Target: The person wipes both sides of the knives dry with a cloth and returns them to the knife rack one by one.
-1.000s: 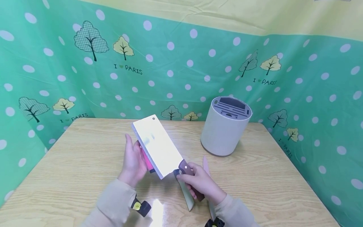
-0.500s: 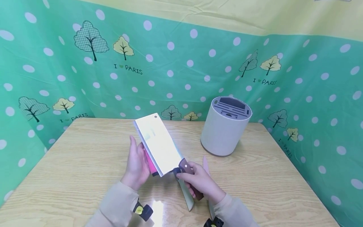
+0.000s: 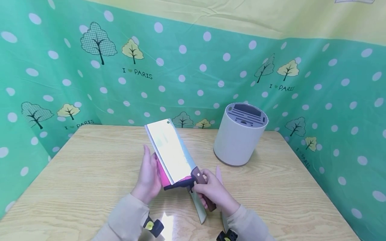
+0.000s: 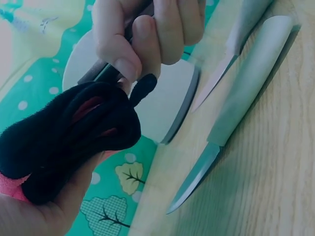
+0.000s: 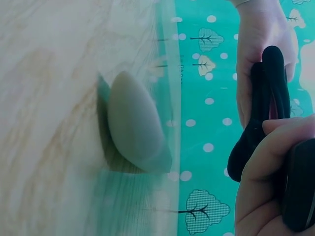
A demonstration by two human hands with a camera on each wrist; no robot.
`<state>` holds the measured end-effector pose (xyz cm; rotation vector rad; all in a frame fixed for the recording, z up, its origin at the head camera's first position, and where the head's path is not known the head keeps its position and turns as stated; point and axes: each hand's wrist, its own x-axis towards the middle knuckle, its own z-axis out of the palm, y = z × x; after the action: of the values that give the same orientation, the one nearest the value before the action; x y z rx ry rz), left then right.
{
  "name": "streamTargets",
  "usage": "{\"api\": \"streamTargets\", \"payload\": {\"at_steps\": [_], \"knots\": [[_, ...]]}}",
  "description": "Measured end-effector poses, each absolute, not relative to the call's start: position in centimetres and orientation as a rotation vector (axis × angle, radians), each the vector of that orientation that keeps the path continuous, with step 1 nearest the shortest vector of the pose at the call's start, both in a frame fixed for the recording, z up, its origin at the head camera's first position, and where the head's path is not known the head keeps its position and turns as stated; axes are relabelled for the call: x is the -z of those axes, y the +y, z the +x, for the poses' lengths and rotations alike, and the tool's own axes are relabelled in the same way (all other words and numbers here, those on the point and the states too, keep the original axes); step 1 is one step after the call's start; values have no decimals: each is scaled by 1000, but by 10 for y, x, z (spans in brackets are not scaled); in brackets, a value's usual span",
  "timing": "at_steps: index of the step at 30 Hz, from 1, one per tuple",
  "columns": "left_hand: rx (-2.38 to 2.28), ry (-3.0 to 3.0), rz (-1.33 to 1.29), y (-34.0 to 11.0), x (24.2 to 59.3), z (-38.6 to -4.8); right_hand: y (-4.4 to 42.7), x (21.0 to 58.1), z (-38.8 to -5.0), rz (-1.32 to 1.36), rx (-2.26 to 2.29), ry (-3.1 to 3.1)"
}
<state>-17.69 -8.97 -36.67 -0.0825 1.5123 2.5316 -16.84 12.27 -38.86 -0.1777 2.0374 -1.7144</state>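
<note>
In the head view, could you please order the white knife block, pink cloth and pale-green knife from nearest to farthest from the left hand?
1. Pink cloth: against the left hand.
2. Pale-green knife: on the table, to the hand's right.
3. White knife block: farther right, toward the back.

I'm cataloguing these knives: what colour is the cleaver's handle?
The cleaver's handle is dark brown, seen best in the head view, partly covered by the right hand.

Wood-grain table (image 3: pixel 90 160) bearing white holder (image 3: pixel 236 140), two knives (image 4: pixel 235 109).
</note>
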Motion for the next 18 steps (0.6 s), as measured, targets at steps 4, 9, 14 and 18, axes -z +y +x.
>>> {"api": "streamTargets", "payload": {"at_steps": [4,9,14,18], "knots": [[-2527,1515,-82,-87,369,-176,122,388,-169,-152,1710,2059],[-2503,1541,-88,-85,370,-175,122,388,-170,-145,1713,2076],[-2493,1531,-115,-83,372,-174,123,387,-171,-149,1712,2074],[-2490,1525,-121,-82,373,-173,124,388,-171,-150,1711,2069]]}}
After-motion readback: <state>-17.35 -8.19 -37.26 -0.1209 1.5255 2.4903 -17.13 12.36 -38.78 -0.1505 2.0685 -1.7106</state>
